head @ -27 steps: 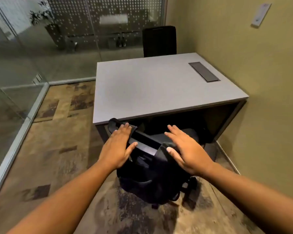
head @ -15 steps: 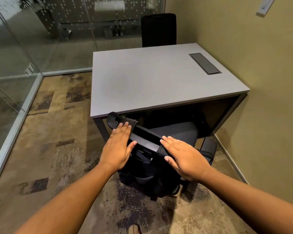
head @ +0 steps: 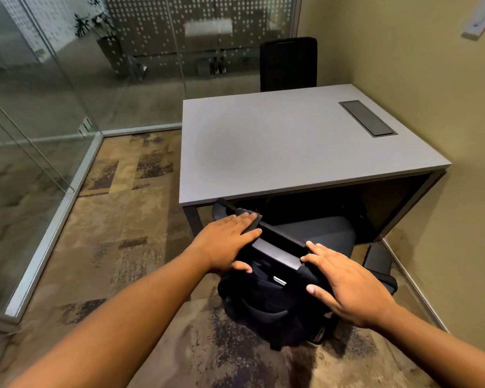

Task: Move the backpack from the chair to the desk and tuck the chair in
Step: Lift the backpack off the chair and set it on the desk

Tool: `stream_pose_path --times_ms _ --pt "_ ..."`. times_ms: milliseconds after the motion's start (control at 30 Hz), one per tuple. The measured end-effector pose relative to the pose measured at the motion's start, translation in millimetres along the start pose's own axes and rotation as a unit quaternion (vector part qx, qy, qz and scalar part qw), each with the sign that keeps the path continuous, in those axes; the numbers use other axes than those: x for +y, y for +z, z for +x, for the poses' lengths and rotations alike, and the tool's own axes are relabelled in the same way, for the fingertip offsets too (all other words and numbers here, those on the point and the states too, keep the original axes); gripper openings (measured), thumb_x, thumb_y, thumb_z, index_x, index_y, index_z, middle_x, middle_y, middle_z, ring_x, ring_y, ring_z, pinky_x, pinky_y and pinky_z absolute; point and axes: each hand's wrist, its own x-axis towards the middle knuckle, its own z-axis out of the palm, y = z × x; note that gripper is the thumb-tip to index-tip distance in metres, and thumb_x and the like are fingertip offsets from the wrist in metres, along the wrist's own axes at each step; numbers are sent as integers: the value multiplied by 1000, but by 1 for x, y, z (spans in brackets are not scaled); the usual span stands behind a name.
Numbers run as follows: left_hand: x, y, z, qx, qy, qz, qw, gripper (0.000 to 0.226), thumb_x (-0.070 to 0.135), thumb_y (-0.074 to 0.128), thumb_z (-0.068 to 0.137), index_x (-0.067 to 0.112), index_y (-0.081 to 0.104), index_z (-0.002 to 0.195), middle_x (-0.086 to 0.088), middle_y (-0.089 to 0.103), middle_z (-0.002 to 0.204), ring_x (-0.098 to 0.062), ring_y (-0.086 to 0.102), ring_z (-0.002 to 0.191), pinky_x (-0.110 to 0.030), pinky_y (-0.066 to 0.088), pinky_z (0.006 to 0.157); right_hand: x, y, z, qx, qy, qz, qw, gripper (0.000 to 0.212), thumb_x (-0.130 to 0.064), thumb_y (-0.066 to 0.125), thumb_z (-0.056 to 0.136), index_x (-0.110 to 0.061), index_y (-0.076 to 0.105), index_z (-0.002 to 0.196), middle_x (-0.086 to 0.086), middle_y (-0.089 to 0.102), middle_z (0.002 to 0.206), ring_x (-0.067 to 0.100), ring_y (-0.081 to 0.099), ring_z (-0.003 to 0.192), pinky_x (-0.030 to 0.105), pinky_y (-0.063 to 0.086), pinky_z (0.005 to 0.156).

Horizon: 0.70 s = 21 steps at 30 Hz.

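Black chair [head: 314,233] half under desk [head: 277,152]

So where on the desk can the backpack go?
Nearly the whole grey desk top is bare, from its near edge to the far black chair. Only the dark cable hatch by the wall sits there. It's crowded near the hands, around the near chair.

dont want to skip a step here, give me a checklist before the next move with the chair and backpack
1. Backpack on desk: not ok; its top holds only the cable hatch.
2. Backpack located: cannot tell; the dark bulk behind the backrest may be it.
3. Left hand on backrest: ok, laid flat.
4. Right hand on backrest: ok, laid flat.
5. Chair tucked in: not ok; seat only partly under the desk.
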Motion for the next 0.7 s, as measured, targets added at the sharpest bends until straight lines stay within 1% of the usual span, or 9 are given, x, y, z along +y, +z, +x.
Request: stream_pose_path --times_ms 67,133,200,267,367,433,567,633,700 --pt "-3 -8 9 -22 12 20 999 94 70 59 77 18 24 147 -16 11 160 -30 15 145 -41 18 116 0 -4 -1 -4 -1 3 1000 59 -74 30 90 -42 30 140 -10 22 161 7 21 148 29 24 119" --pt "4 -13 15 -18 18 27 999 74 47 71 79 13 37 135 -20 21 157 -33 26 142 -44 32 110 4 -4 -5 -9 5 4 1000 59 -74 33 89 -40 33 138 -8 23 161 8 23 147 28 24 118" --pt "5 -20 20 0 24 36 999 42 22 63 88 6 45 122 -23 29 153 -37 36 136 -46 46 98 6 -3 -11 -10 13 9 1000 59 -73 34 88 -39 37 135 -9 24 160 8 25 146 27 25 117" --pt "-7 -28 18 -8 7 48 999 27 15 53 93 3 49 116 -24 33 150 -38 40 134 -48 51 88 6 -5 -12 -8 20 12 1000 57 -73 34 88 -40 37 134 -12 22 160 5 23 146 25 25 117" --pt "-29 -37 11 -55 -40 80 994 31 25 49 96 3 53 118 -21 31 153 -34 35 138 -49 51 87 7 -6 -12 -5 24 14 1000 53 -73 30 87 -45 35 132 -18 16 159 0 20 146 19 22 115" --pt "-39 -39 6 -78 -58 88 991 35 31 49 96 4 54 117 -20 29 154 -33 36 138 -49 52 87 7 -7 -12 -4 25 15 1000 52 -73 29 87 -47 35 131 -20 15 159 -1 20 145 19 23 114" --pt "-48 -37 -1 -87 -79 84 990 42 40 49 97 3 54 116 -24 30 152 -36 41 134 -51 52 86 3 -9 -13 -2 33 15 999 51 -72 29 87 -46 37 130 -20 16 159 -2 22 144 20 25 113" --pt "-52 -33 -2 -83 -94 84 989 45 43 49 97 3 55 117 -25 35 149 -36 44 131 -51 53 83 3 -9 -12 0 38 16 999 52 -72 29 86 -45 38 130 -21 16 158 -3 22 143 19 25 112" --pt "-57 -28 -3 -69 -113 82 988 45 45 50 96 5 58 114 -25 47 139 -35 51 124 -49 53 77 2 -10 -13 -3 38 15 999 51 -72 28 86 -46 38 129 -22 15 158 -4 21 143 16 22 111"
